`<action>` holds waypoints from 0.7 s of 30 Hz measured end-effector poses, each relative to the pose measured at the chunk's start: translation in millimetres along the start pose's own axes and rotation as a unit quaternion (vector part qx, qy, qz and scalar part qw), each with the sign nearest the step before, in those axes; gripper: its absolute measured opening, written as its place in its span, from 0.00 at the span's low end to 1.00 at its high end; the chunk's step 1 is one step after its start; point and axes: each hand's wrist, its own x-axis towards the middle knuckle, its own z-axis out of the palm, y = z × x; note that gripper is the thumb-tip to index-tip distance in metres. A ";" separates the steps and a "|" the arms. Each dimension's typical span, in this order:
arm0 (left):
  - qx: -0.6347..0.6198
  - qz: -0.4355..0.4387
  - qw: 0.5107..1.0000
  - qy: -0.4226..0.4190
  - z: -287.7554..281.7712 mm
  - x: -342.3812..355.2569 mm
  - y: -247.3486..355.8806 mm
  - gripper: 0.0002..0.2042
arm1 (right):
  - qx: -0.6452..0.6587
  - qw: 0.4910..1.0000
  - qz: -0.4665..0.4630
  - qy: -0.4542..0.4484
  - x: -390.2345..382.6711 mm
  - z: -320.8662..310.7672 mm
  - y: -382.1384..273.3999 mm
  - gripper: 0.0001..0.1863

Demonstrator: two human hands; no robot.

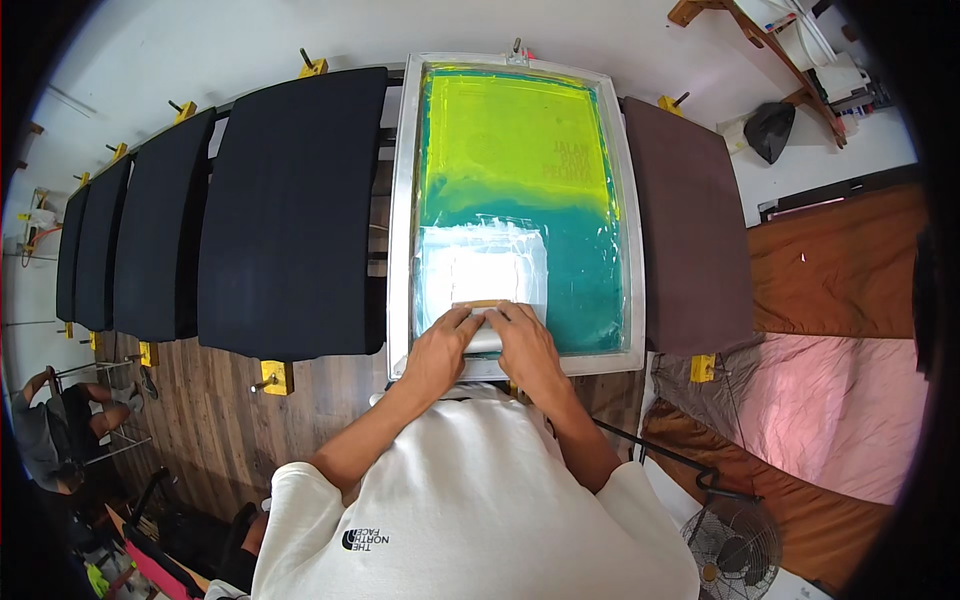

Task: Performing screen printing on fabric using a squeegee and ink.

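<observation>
A silver-framed printing screen [630,250] lies over one of the boards in front of me. Its mesh is lime yellow at the far part and teal nearer, with faint lettering at the upper right. White ink [480,265] covers a patch on the near left of the mesh. At the near edge of that patch, my left hand [440,350] and my right hand [527,348] sit side by side, fingers closed on a squeegee [482,303] with a wooden handle. Its lower part is mostly hidden by my fingers.
Several boards with black cloth [290,210] stand in a row to the left. A board with brownish-purple cloth [690,230] is close on the right. Yellow clamp blocks [277,377] stick out at board ends. A fan [730,550] stands at lower right; another person [60,420] sits far left.
</observation>
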 end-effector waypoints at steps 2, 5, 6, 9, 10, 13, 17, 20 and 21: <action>-0.008 -0.007 1.000 -0.001 1.8 0.1 0.3 0.28 | 0.024 0.999 0.020 -0.042 3.0 -2.4 -0.1 0.30; 0.034 0.036 0.998 0.050 5.4 1.4 -3.8 0.28 | -0.011 1.000 -0.006 0.028 -0.3 7.4 -0.6 0.30; 0.034 0.036 0.998 0.049 5.4 0.3 -3.8 0.28 | -0.007 0.999 -0.005 0.038 -1.9 10.8 -1.3 0.30; 0.002 -0.003 1.000 -0.002 2.9 -3.1 -0.5 0.29 | 0.017 1.000 0.015 -0.015 -0.7 -5.1 -2.3 0.30; -0.010 -0.014 1.000 -0.012 0.5 -3.3 2.7 0.30 | 0.037 0.996 0.033 -0.078 1.2 -11.9 -3.4 0.30; 0.011 0.006 1.000 0.013 4.6 -3.0 -1.9 0.31 | 0.011 1.000 -0.008 0.025 -3.3 -0.1 -4.7 0.29; 0.007 0.005 1.000 -0.001 2.7 -7.7 -1.3 0.29 | 0.005 0.999 -0.011 0.047 -7.2 7.3 -4.4 0.29; -0.023 -0.028 0.999 -0.034 -3.1 -9.0 6.7 0.29 | 0.016 0.998 0.013 -0.057 -5.6 -8.4 -8.6 0.24; -0.023 -0.027 0.999 -0.034 -1.6 -8.4 5.6 0.29 | 0.008 1.000 0.006 -0.018 -7.1 -4.5 -8.3 0.26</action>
